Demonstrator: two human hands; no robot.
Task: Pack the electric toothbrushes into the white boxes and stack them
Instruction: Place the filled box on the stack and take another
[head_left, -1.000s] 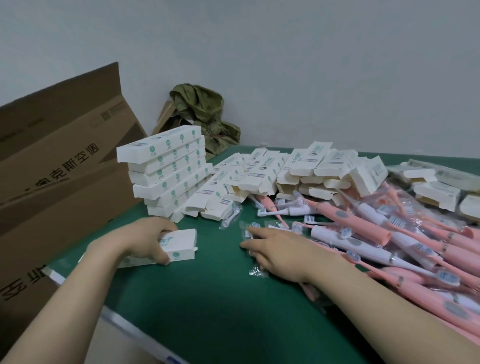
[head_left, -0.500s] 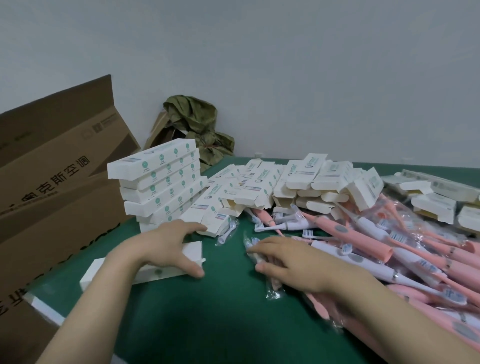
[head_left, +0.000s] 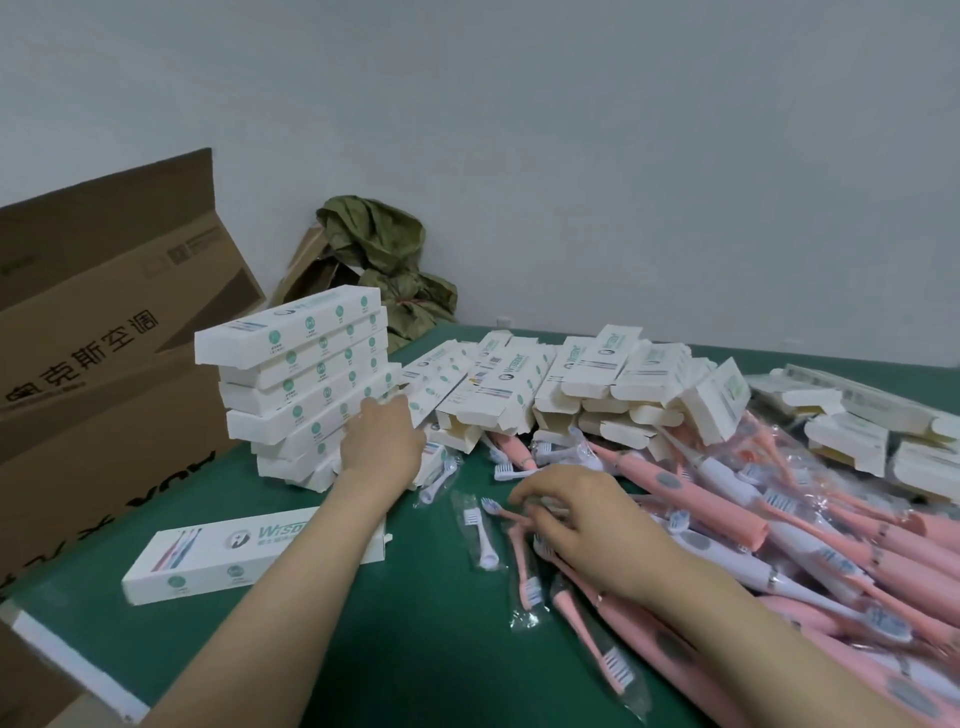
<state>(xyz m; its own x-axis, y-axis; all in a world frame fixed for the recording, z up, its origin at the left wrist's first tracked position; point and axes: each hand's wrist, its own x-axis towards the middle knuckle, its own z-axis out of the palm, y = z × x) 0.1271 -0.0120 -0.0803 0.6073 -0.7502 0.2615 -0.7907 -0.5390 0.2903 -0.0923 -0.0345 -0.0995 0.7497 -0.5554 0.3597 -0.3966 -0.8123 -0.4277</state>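
Observation:
A closed white box (head_left: 234, 551) lies flat on the green table (head_left: 415, 654), with my left forearm crossing over its right end. My left hand (head_left: 382, 439) reaches past it and its fingertips touch the white boxes at the foot of the stack of closed boxes (head_left: 301, 374). My right hand (head_left: 576, 514) rests at the near edge of the pile of pink and white electric toothbrushes (head_left: 779, 519), fingers curled round a pink brush head (head_left: 496, 506). A wrapped white brush head (head_left: 480, 535) lies just left of it.
Several open white boxes (head_left: 519, 395) lie in a heap behind the toothbrushes, and more (head_left: 852, 426) sit at the far right. A large brown carton (head_left: 104, 338) stands along the left edge. A green cloth bundle (head_left: 384, 260) sits against the wall.
My left hand let go of the closed box on the table and moved forward to the boxes beside the stack. My right hand stayed among the brush heads.

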